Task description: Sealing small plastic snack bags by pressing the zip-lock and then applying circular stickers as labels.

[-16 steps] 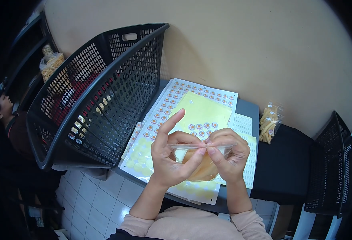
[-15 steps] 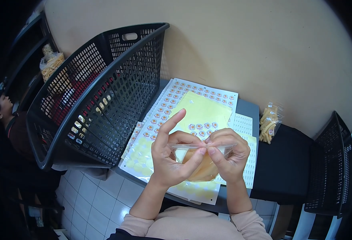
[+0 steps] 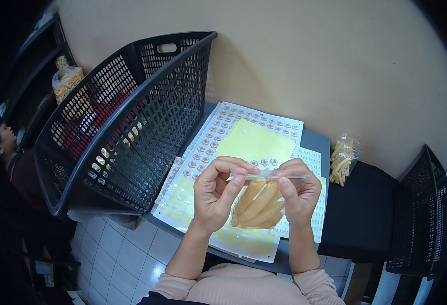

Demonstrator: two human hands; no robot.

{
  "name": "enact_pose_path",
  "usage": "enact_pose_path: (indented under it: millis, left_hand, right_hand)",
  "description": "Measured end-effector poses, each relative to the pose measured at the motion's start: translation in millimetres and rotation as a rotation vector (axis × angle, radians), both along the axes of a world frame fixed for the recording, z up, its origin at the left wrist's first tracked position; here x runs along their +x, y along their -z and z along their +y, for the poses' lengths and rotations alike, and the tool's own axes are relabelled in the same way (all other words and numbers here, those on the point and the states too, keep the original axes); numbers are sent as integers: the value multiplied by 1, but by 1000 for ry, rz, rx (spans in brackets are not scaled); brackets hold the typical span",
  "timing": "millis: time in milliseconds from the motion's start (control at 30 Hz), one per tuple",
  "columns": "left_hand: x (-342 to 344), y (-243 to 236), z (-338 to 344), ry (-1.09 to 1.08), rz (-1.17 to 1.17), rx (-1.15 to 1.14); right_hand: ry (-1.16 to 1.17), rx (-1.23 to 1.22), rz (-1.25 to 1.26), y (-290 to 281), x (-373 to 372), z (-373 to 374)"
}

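A clear plastic bag [image 3: 258, 206] of pale yellow stick-shaped snacks hangs between my hands, above the sticker sheets. My left hand [image 3: 217, 190] pinches its top edge between thumb and fingers, left of the middle. On the other side my right hand [image 3: 299, 190] grips the same edge, also with thumb and fingers. The top edge runs nearly straight between both hands, and the snacks lie in the lower part. Beneath are white sheets of round stickers [image 3: 203, 147] and a plain yellow sheet [image 3: 256, 140].
A large black plastic basket [image 3: 132, 127] leans at the table's left. Packed snack bags [image 3: 343, 160] lie on a black surface [image 3: 361, 208] at right, near another black basket [image 3: 419, 213]. At far left are a person [image 3: 22, 168] and a big snack bag [image 3: 67, 81].
My hands have moved apart along the bag's top edge, which is now pulled straighter. My left index finger, raised before, has come down onto it. The snacks now show more clearly.
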State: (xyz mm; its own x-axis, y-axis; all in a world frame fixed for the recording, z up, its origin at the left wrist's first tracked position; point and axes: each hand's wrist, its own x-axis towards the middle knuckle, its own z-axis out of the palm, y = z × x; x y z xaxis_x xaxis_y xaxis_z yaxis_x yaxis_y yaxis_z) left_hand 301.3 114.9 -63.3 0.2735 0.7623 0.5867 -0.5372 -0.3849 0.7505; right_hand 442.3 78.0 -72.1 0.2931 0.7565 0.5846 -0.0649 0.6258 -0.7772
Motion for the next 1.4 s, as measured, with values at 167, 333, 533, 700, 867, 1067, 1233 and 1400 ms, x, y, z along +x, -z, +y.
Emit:
enact_pose_path:
  millis: [167, 333, 533, 700, 867, 1067, 1233, 1400]
  left_hand:
    - [-1, 3, 2, -149, 78, 92]
    - [4, 2, 0, -358, 325, 275]
    - [6, 4, -1, -331, 274, 235]
    - [7, 3, 0, -307, 353, 264]
    - [6, 4, 0, -311, 351, 277]
    - [5, 3, 1, -330, 379, 301]
    - [6, 4, 4, -369, 408, 328]
    - [-1, 8, 6, -313, 226, 121]
  right_hand:
    - [178, 9, -377, -27, 7, -6]
    - [506, 45, -875, -29, 5, -9]
    - [516, 87, -886, -25, 2, -8]
    - [499, 96, -878, -25, 3, -8]
    - [500, 110, -877, -23, 2, -8]
    - [505, 119, -888, -21, 0, -5]
    - [493, 131, -897, -17, 2, 0]
    - [385, -11, -644, -22, 2, 3]
